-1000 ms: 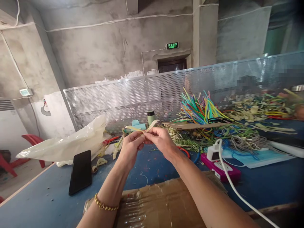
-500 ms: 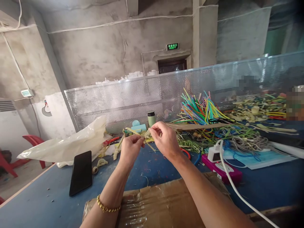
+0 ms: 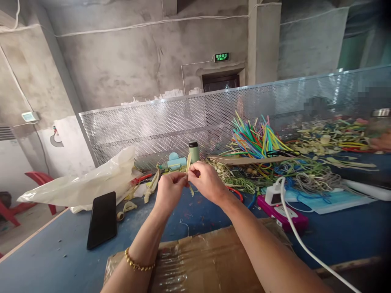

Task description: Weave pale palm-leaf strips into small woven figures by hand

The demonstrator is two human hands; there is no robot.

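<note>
Above the blue table (image 3: pixel 70 252), my left hand (image 3: pixel 171 190) pinches a narrow pale yellow strip (image 3: pixel 188 160) between thumb and fingers. My right hand (image 3: pixel 207 179) is closed on the same strip, its fingertips touching those of the left. One end of the strip stands upright over the fingers and a short end hangs below them. The fingers cover its middle, so I cannot tell whether it is folded or knotted there. Behind the hands stands a green bottle with a black lid (image 3: pixel 193 150). More pale strips (image 3: pixel 152 186) lie left of my left hand.
A cardboard sheet (image 3: pixel 207 260) lies under my forearms. On the left are a black phone (image 3: pixel 102 219) and a plastic bag (image 3: pixel 91 179). Coloured cords (image 3: pixel 259 138), a magenta box (image 3: pixel 284 213) with a white cable and a blue mask (image 3: pixel 332 200) are on the right. A perforated metal screen (image 3: pixel 146 134) stands behind.
My hands have come together, the right moving left towards the left hand. The strip, slanted before, now stands nearly upright between them.
</note>
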